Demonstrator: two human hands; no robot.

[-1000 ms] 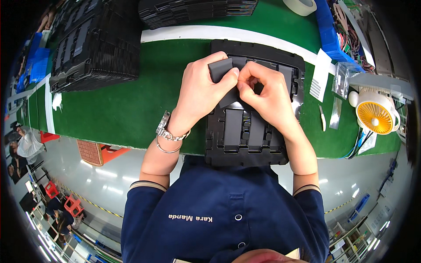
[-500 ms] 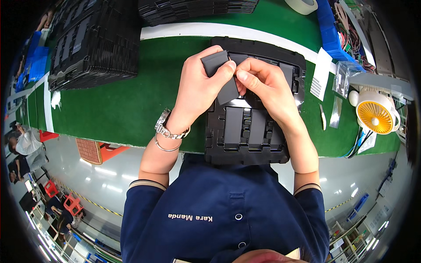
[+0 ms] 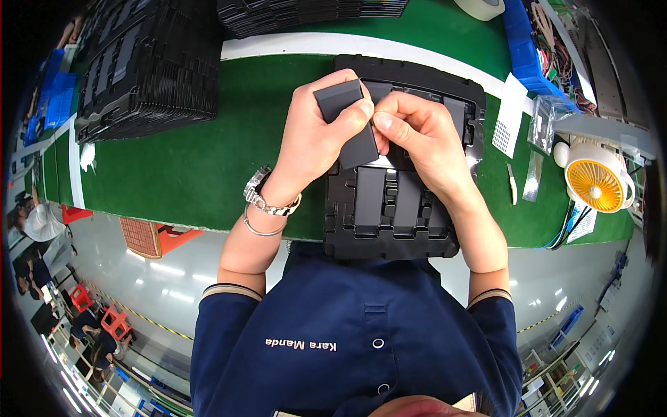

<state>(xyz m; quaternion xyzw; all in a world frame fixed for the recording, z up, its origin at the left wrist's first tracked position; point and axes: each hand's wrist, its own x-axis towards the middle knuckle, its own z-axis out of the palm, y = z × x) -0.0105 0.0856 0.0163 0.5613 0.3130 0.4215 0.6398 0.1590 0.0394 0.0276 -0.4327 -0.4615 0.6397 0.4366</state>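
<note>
Green workbench top (image 3: 174,167) lies under a black moulded-plastic tray (image 3: 389,248) with notched edges and slot-like recesses. Over the tray, the right hand (image 3: 429,135), thumb and forefinger together, anything between them hidden, is just beside the left hand (image 3: 311,132), which clamps a smooth dark-grey rectangular block (image 3: 338,99).

Above the frame's centre, a block (image 3: 358,147) sits in the left hand (image 3: 313,132) — beside the right hand (image 3: 425,135), over a tray (image 3: 389,249) on the table (image 3: 174,167) — with stacked trays (image 3: 149,76) upper left, a bin (image 3: 520,48) upper right, a fan (image 3: 595,179) right.
</note>
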